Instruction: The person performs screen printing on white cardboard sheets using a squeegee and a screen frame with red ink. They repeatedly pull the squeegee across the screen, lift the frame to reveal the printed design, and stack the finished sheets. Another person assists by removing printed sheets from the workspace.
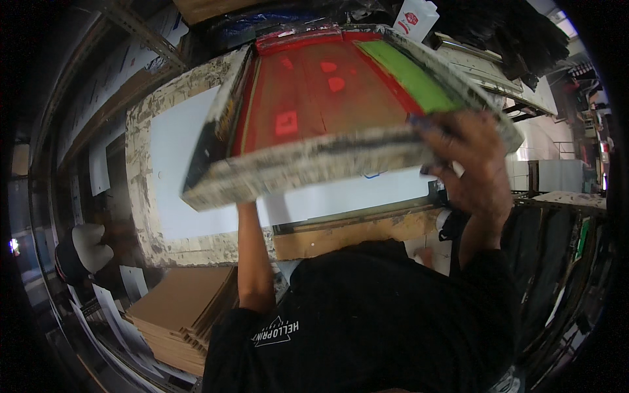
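Observation:
A screen-printing frame (pixel 341 154) with a paint-stained wooden rim is tilted, its near edge lifted above the printing table (pixel 141 177). Its mesh (pixel 301 92) is smeared red and brown, and a band of bright green ink (pixel 413 75) runs along the right side. My right hand (pixel 468 150) grips the near right corner, fingers over the rim and thumb below. My left forearm (pixel 254 255) reaches under the frame's near edge; that hand is hidden behind the rim. Beneath the frame, a white sheet (pixel 183 177) lies on the table, with a small blue mark (pixel 372 175) showing near the rim.
A brown wooden bar (pixel 354 236) lies along the table's near edge. Stacked brown cardboard (pixel 177 301) sits at the lower left, beside metal racking (pixel 141 33). A white bag (pixel 416 19) stands behind the frame. Dark upright panels (pixel 534 255) are at the right.

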### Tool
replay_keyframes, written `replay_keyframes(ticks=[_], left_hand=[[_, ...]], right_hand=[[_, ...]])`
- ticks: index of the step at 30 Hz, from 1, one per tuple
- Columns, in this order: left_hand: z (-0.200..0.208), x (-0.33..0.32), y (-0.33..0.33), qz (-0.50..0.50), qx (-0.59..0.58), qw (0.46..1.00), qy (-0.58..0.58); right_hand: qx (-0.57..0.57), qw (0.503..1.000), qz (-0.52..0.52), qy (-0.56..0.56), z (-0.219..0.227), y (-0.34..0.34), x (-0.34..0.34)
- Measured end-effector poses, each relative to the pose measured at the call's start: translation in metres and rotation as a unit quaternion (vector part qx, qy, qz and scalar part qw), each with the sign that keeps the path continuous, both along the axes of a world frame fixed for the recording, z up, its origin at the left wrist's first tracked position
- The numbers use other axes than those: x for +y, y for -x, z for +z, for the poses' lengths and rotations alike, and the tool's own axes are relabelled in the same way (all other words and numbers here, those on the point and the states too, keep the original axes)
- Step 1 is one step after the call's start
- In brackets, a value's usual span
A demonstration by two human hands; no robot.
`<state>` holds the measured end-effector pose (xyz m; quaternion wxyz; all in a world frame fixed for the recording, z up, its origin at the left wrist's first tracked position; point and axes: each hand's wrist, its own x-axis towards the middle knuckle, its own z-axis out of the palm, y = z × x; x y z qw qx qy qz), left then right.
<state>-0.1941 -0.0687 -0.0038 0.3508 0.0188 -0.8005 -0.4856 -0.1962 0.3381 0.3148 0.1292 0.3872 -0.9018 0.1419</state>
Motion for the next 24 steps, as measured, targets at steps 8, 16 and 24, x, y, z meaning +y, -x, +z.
replay_keyframes(ticks=[8, 16, 24], left_hand=[[0.009, -0.031, -0.209, 0.304, -0.24, 0.912, 0.131], [-0.014, -0.026, -0.225, 0.308, -0.368, 0.863, 0.16], [-0.023, -0.028, -0.221, 0.298, -0.39, 0.845, 0.211]], right_hand=[[-0.171, 0.979, 0.049, -0.099, -0.142, -0.076, 0.016], [-0.194, 0.975, 0.062, -0.085, -0.245, -0.089, 0.018], [-0.221, 0.97, 0.068, -0.078, -0.271, -0.089, 0.019]])
